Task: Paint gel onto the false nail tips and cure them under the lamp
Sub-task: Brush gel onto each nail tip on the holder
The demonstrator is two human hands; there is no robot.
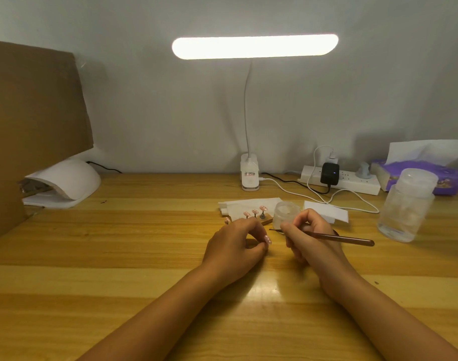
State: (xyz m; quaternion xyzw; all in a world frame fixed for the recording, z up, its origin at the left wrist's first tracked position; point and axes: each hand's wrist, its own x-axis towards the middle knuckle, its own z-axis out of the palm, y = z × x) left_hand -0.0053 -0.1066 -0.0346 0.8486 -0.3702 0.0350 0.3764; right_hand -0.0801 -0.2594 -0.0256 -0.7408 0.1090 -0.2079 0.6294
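Stage: we judge painting underway, curing not yet done | right hand [311, 238] pinches brush [347, 239] | left hand [233, 246] curled, we cannot tell on what | nail tips [255, 212] just beyond left hand | curing lamp [66, 181] far to its left

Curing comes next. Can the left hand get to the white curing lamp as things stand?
Probably yes: only bare table lies between the left hand and the curing lamp, though the hand seems to pinch a nail tip.
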